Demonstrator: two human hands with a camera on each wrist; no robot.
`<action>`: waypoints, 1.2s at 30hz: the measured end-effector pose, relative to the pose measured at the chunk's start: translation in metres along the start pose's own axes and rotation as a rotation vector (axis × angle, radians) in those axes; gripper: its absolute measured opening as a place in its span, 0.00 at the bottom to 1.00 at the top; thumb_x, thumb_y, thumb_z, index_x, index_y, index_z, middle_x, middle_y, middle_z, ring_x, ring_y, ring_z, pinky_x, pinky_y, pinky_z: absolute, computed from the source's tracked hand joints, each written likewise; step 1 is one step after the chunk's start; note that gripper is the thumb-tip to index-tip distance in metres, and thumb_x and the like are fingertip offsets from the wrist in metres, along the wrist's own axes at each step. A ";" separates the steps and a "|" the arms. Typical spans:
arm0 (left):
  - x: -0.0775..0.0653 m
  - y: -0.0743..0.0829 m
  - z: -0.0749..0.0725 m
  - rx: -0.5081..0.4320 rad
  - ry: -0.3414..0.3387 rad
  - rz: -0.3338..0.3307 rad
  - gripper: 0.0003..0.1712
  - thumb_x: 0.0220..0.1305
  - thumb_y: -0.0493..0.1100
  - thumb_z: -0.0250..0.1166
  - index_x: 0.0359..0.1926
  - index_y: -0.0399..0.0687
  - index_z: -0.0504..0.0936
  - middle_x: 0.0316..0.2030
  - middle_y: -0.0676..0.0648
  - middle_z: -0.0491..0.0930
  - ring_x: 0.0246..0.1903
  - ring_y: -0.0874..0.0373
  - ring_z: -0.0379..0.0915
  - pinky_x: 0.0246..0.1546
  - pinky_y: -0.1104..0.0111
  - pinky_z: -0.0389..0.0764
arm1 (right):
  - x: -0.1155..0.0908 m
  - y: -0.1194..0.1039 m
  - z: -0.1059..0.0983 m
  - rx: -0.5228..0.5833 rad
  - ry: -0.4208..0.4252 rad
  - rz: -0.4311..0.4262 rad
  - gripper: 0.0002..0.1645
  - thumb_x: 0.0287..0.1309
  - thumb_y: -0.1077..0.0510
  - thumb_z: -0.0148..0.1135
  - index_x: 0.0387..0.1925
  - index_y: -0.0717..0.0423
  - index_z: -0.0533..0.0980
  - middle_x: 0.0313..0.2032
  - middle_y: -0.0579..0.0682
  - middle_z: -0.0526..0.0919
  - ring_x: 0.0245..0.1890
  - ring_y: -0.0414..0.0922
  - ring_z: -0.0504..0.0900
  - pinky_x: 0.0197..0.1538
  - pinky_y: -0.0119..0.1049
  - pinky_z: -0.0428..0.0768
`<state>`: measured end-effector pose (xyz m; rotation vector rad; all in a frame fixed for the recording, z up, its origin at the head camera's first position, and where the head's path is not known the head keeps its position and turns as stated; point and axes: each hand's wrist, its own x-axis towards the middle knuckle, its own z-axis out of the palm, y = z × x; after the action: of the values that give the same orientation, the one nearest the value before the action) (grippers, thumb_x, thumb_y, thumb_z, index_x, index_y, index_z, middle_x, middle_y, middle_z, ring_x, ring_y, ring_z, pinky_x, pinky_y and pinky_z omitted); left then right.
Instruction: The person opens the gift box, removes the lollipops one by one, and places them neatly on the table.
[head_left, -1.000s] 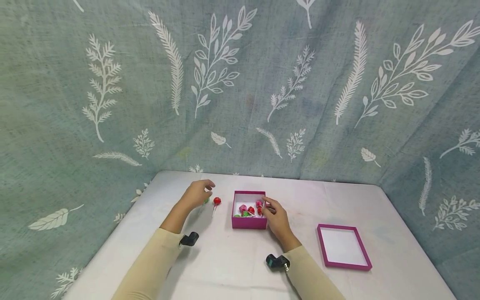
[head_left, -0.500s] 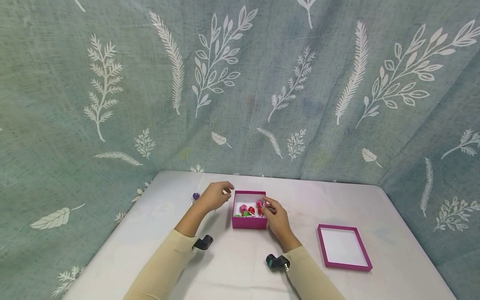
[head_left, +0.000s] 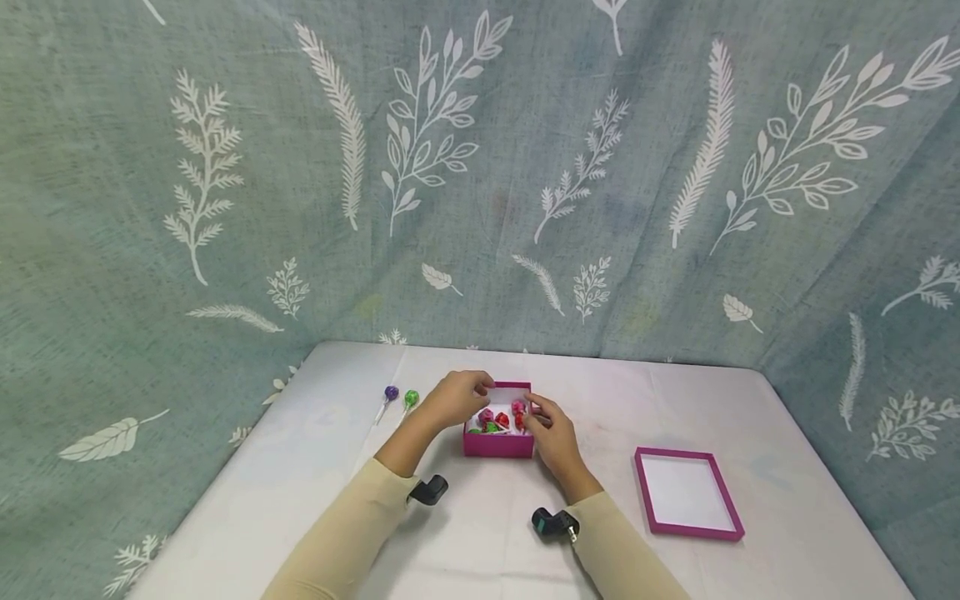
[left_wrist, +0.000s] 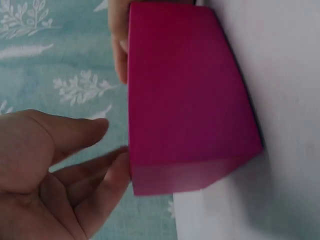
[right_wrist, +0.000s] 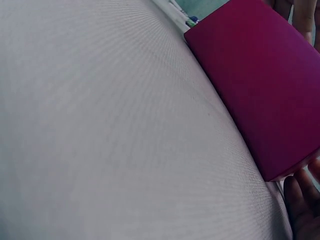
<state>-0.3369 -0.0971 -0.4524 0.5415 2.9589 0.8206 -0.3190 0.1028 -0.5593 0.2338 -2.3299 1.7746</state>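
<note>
A magenta box (head_left: 498,447) with a white inside stands on the table, several wrapped lollipops (head_left: 502,420) in red, pink and green lying in it. My left hand (head_left: 459,398) is over the box's left rim, fingertips above its inside. In the left wrist view the left thumb (left_wrist: 82,134) and fingers stand apart, with no lollipop showing between them; some fingertips are hidden behind the box wall. My right hand (head_left: 553,435) grips the box's right wall, fingertips over the rim. Left of the box lie a purple lollipop (head_left: 392,392) and a green lollipop (head_left: 411,398).
The box's magenta lid (head_left: 690,493) lies with its white inside up at the right of the white table (head_left: 495,525). Behind the table hangs a grey-green cloth (head_left: 480,208) with white leaf prints. Each wrist wears a small black camera (head_left: 429,490).
My left hand has moved right from beside the red lollipop to over the box. That red lollipop is gone from the table. The right hand has stayed on the box.
</note>
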 end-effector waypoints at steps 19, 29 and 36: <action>0.007 0.034 0.022 0.306 -0.080 -0.129 0.23 0.56 0.49 0.72 0.52 0.48 0.83 0.47 0.47 0.83 0.48 0.46 0.78 0.47 0.53 0.76 | 0.001 0.000 0.000 -0.002 0.004 -0.035 0.25 0.62 0.59 0.60 0.61 0.48 0.76 0.58 0.46 0.76 0.54 0.48 0.77 0.56 0.48 0.75; 0.014 0.046 0.034 0.352 -0.109 -0.227 0.23 0.57 0.50 0.70 0.52 0.46 0.84 0.44 0.45 0.84 0.41 0.48 0.80 0.41 0.52 0.80 | 0.002 -0.001 0.000 -0.033 0.014 -0.030 0.25 0.61 0.59 0.60 0.60 0.43 0.76 0.58 0.44 0.75 0.54 0.47 0.77 0.54 0.49 0.76; 0.019 0.046 0.047 0.432 -0.126 -0.254 0.21 0.54 0.51 0.71 0.46 0.44 0.86 0.42 0.44 0.84 0.40 0.49 0.80 0.43 0.51 0.79 | 0.002 0.000 0.001 -0.023 0.009 -0.036 0.24 0.62 0.59 0.60 0.60 0.45 0.76 0.59 0.44 0.75 0.55 0.48 0.77 0.55 0.48 0.75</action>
<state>-0.3342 -0.0306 -0.4684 0.2040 2.9989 0.1193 -0.3207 0.1015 -0.5587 0.2626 -2.3232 1.7281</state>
